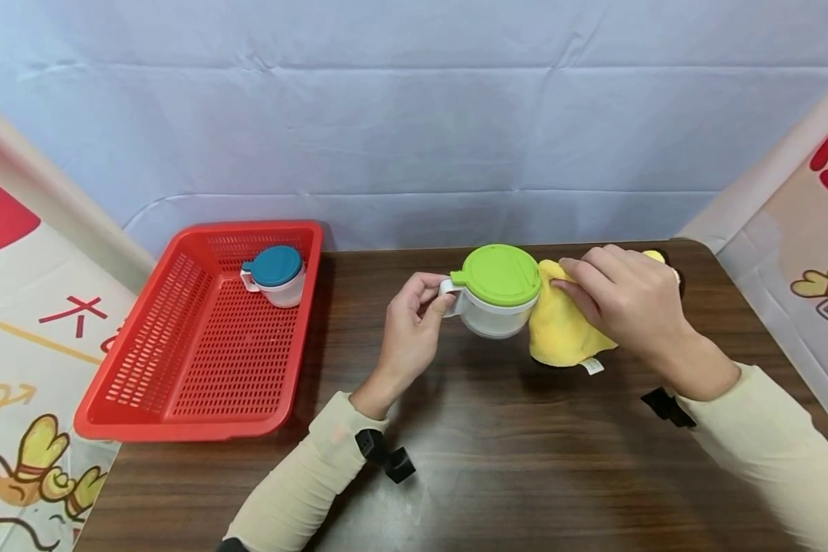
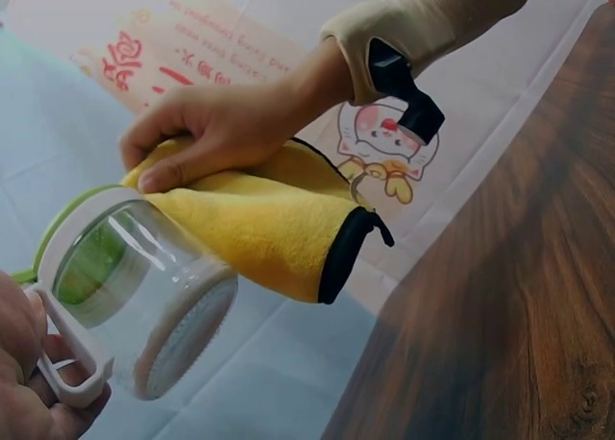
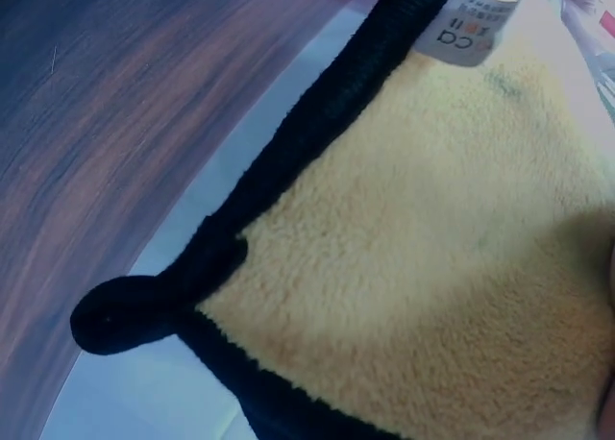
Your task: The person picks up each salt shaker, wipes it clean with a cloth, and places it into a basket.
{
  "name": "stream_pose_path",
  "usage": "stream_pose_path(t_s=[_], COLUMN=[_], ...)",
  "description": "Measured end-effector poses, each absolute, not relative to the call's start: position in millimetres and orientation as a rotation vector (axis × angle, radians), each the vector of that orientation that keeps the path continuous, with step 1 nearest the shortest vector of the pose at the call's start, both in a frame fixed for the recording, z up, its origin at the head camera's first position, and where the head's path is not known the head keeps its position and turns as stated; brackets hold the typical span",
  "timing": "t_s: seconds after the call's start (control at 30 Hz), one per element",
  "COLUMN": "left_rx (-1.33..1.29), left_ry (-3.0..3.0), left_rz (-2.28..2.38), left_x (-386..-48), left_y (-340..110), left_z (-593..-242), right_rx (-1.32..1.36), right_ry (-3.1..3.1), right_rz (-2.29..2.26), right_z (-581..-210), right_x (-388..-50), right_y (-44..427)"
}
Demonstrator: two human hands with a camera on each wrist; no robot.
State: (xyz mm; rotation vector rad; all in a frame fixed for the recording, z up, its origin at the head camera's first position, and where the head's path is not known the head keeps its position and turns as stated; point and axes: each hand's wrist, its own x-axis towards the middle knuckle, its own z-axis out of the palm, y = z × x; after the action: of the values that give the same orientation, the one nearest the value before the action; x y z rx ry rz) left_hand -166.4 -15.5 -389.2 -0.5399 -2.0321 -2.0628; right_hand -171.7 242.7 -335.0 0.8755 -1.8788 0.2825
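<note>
My left hand (image 1: 412,326) grips the white handle of a clear jar (image 1: 493,316) with a green lid (image 1: 501,274), held above the table. In the left wrist view the jar (image 2: 159,305) is tilted, its see-through body facing the camera. A yellow cloth (image 1: 562,326) with black edging hangs from my right hand (image 1: 624,299), which pinches it against the jar's right side near the lid. The cloth (image 3: 413,219) fills most of the right wrist view, showing a black hanging loop and a white label; only a sliver of the hand shows there.
A red plastic basket (image 1: 290,376) stands at the left of the brown wooden table (image 1: 524,460). Inside it, at the back right, is a similar jar with a blue lid (image 1: 276,266). Something yellow and dark is partly visible behind my right hand. A pale curtain (image 1: 414,138) closes off the back.
</note>
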Motion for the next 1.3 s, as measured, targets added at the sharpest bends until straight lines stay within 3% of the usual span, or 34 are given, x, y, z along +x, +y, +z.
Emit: stream_pose_path(t_s=[1.3], left_rx=[-0.441], left_ry=[-2.043], left_rz=[-2.167], left_x=[-161.3], left_y=[-8.9], left_z=[-398.7], right_rx=[0.863], right_ry=[-1.931], right_rz=[0.218], right_z=[-325.8], right_x=[-176.8], right_y=[255.8])
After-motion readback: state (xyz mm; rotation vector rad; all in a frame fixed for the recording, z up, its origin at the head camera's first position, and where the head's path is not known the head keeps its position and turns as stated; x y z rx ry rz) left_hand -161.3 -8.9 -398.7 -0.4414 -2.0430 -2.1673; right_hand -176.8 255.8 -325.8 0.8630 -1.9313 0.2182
